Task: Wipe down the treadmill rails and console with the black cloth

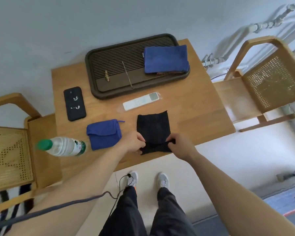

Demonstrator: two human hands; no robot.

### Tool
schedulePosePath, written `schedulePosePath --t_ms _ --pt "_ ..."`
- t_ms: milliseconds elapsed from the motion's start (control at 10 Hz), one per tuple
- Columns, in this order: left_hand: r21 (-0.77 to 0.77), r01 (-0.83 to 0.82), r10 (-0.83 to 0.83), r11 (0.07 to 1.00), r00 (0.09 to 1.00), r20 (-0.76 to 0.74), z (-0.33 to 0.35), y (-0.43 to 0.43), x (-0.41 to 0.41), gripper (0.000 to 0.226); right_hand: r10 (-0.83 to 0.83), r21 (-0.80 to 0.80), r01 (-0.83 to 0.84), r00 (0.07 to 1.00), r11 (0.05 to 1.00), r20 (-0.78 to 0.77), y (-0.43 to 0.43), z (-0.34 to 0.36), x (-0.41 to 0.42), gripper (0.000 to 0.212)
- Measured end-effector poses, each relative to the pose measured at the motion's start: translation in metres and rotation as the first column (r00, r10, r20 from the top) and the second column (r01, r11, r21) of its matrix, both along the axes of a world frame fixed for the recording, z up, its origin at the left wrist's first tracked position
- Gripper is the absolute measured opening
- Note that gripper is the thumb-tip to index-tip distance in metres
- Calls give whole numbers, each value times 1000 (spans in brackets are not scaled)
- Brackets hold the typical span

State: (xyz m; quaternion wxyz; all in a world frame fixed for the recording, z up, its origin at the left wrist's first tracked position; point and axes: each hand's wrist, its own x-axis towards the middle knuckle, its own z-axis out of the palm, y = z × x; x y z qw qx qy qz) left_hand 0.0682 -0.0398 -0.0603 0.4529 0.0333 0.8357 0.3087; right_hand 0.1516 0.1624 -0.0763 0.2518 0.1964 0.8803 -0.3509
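Wooden table (194, 103), seen from above by a standing person.

Black cloth (153, 127) lies at the table's 6 o'clock edge, far part flat on the wood, near part gathered into a raised fold between the two hands.

Left hand (132, 142) – fingers curled, thumb and fingertips pinching the fold's left end. Right hand (181, 145) – likewise curled, pinching the right end. Both grips are closed tight on fabric; nothing else is held.

Around the cloth:
- White remote control (140, 101) in a clear sleeve, just beyond it at 12 o'clock.
- Small blue pouch (104, 133) at 9 o'clock, close to the left hand's knuckles; whether they touch I cannot tell.
- Clear water bottle (63, 146) with a green cap, farther out at 9 o'clock, near the table's left edge.
- Black phone (74, 103) at 10 o'clock, face down.
- Dark slatted tray (95, 65) at the far edge, 12 o'clock, carrying a folded blue cloth (166, 59) on its right half.

Cane-backed chairs stand at either end of the table, at 3 (271, 82) and 9 o'clock (10, 150).
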Motion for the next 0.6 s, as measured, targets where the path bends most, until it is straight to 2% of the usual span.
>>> schedulePosePath --t_ms 100,200,300,400,500,600 --pt "65 -295 299 953 952 -71 -12 16 -14 12 22 -22 -24 998 999 -64 19 -12 -34 23" --pt "124 -492 506 862 852 -137 -22 29 -32 10 41 -22 -43 993 999 -110 30 -21 -74 26" --pt "118 -566 578 816 792 -197 -34 34 -44 15 111 20 -109 987 994 -118 29 -32 -102 32" --pt "135 -535 551 834 817 -167 -33 32 -43 52 186 157 -172 979 972 -77 21 -37 -106 51" --pt "117 -400 416 909 881 -224 -21 26 -33 62 187 222 -186 982 957 13 18 -26 -95 67" --pt "33 -332 327 943 901 -286 1 9 -33 56 194 247 -198 980 948 39 19 3 -92 69"
